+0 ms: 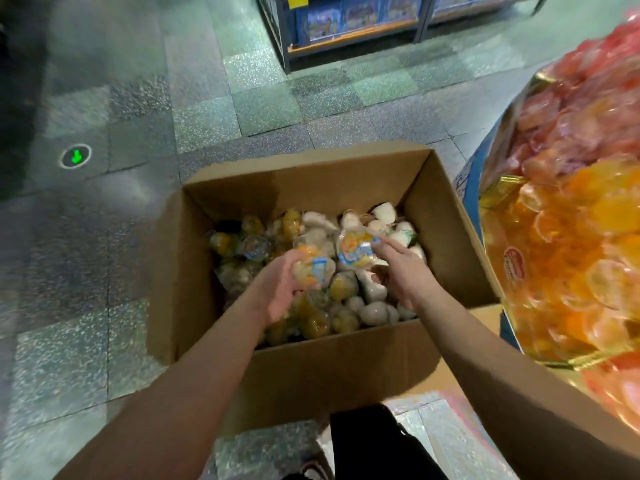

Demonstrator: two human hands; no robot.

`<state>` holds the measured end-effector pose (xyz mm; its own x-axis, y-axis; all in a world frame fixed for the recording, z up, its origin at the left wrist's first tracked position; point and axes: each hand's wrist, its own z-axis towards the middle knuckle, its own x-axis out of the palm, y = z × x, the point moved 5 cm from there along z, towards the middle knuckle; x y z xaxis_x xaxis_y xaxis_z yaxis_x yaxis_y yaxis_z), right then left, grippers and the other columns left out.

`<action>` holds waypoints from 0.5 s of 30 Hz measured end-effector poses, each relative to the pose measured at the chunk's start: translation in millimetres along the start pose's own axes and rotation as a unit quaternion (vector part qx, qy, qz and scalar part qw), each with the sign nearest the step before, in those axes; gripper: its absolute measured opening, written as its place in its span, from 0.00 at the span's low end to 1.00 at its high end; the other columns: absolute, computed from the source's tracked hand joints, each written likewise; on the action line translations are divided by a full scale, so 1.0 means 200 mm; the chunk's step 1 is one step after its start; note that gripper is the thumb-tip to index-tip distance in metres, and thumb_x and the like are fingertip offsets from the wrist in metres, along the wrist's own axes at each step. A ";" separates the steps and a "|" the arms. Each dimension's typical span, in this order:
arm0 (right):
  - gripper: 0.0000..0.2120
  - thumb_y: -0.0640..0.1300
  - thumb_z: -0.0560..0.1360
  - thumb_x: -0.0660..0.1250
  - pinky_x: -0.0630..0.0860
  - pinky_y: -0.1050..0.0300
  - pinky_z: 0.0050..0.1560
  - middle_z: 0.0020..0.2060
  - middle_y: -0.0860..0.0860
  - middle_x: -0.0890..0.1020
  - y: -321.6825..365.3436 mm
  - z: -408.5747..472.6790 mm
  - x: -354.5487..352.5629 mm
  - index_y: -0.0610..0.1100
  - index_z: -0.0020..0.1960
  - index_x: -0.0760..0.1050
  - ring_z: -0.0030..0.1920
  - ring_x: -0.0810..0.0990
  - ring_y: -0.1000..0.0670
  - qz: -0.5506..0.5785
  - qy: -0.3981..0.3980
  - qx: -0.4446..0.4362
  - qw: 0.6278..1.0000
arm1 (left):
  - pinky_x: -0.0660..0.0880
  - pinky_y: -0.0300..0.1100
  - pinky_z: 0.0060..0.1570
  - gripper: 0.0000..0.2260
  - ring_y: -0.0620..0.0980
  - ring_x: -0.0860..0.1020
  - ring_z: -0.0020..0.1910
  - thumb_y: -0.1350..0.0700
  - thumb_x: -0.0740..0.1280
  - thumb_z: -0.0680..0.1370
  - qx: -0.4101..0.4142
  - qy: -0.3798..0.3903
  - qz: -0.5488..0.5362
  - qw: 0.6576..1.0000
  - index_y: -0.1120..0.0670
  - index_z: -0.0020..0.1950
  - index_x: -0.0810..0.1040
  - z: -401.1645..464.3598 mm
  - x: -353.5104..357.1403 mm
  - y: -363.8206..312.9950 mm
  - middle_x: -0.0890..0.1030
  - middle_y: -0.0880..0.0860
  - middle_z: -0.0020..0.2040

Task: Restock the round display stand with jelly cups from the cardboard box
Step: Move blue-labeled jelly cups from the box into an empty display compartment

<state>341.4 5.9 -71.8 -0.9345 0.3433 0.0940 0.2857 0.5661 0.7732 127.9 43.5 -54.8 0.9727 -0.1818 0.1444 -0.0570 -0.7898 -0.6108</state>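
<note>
Jelly cups were gripped by both hands inside the cardboard box.
The left hand was curled round one; the right hand pinched another, seemingly at its rim. Light, slick and crushable, they suited side grips; the display stand lay at three o'clock.

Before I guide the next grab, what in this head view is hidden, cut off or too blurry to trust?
- Display stand: cut off by the right edge, cups on it motion-blurred.
- Cardboard box: its bottom is hidden under the piled cups.
- Left hand: fingers hidden behind its jelly cup.
- Right hand: the label on its cup is too blurred to read.
</note>
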 end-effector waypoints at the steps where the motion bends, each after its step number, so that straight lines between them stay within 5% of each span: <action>1: 0.12 0.47 0.78 0.67 0.72 0.59 0.37 0.44 0.50 0.84 -0.01 -0.10 0.00 0.50 0.61 0.79 0.35 0.75 0.50 0.009 0.004 -0.006 1.000 | 0.76 0.37 0.31 0.16 0.46 0.81 0.36 0.50 0.61 0.81 0.017 0.020 -0.051 0.998 0.59 0.64 0.74 -0.08 0.00 0.03 0.79 0.53 0.46; 5: 0.12 0.46 0.78 0.66 0.73 0.57 0.39 0.49 0.45 0.83 -0.09 -0.56 0.01 0.49 0.61 0.79 0.41 0.75 0.46 0.049 0.020 -0.034 0.998 | 0.71 0.34 0.28 0.29 0.46 0.78 0.35 0.37 0.70 0.69 0.089 0.084 -0.030 0.992 0.57 0.60 0.77 -0.44 0.03 0.17 0.81 0.54 0.45; 8: 0.10 0.44 0.80 0.64 0.72 0.57 0.38 0.47 0.47 0.83 -0.15 -0.92 -0.03 0.48 0.60 0.79 0.39 0.75 0.47 0.073 0.005 -0.063 0.995 | 0.62 0.37 0.26 0.20 0.46 0.73 0.33 0.42 0.54 0.82 0.101 0.060 0.020 0.993 0.55 0.51 0.78 -0.70 0.10 0.27 0.79 0.56 0.43; 10: 0.10 0.43 0.80 0.63 0.73 0.58 0.37 0.43 0.49 0.83 -0.18 -1.13 -0.09 0.47 0.59 0.79 0.37 0.74 0.49 0.092 -0.011 -0.078 0.993 | 0.63 0.38 0.27 0.22 0.47 0.75 0.35 0.40 0.50 0.84 0.104 0.061 0.037 0.992 0.53 0.56 0.77 -0.87 0.17 0.32 0.82 0.56 0.45; 13: 0.09 0.44 0.80 0.64 0.74 0.59 0.38 0.43 0.48 0.84 -0.21 -1.40 -0.22 0.47 0.58 0.80 0.36 0.74 0.50 0.099 -0.037 -0.093 0.990 | 0.68 0.40 0.34 0.25 0.50 0.77 0.41 0.34 0.58 0.77 0.112 0.088 0.118 0.983 0.46 0.68 0.73 -1.06 0.30 0.39 0.82 0.55 0.53; 15: 0.08 0.44 0.80 0.65 0.74 0.57 0.40 0.43 0.48 0.84 -0.23 -1.57 -0.34 0.48 0.53 0.83 0.36 0.73 0.49 0.111 -0.070 -0.102 0.986 | 0.69 0.38 0.33 0.23 0.47 0.75 0.38 0.40 0.59 0.81 0.127 0.139 0.153 0.970 0.50 0.72 0.70 -1.18 0.45 0.43 0.80 0.54 0.54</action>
<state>325.1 -278.7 82.1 -0.8116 0.5494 0.1987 0.4177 0.3079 0.8548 157.5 -178.6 89.5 0.8184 -0.5642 0.1092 -0.2417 -0.5102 -0.8254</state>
